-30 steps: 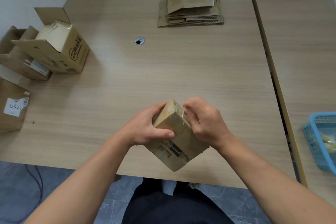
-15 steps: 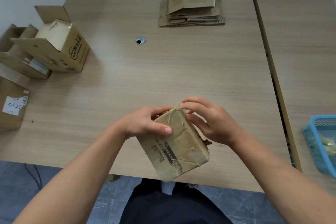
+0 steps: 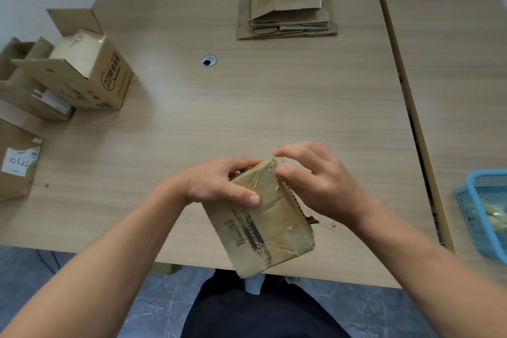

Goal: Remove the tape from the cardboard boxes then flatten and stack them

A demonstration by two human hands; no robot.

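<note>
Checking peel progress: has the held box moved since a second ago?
Yes. The held box turned; its lower end now crosses the near edge of the table toward the person.

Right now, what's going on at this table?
A person holds a small cardboard box above the table's near edge. The left hand grips its side while the right hand pinches its taped top corner, apparently working the tape loose. A stack of flattened boxes lies at the far side; unflattened boxes wait at the left.
</note>
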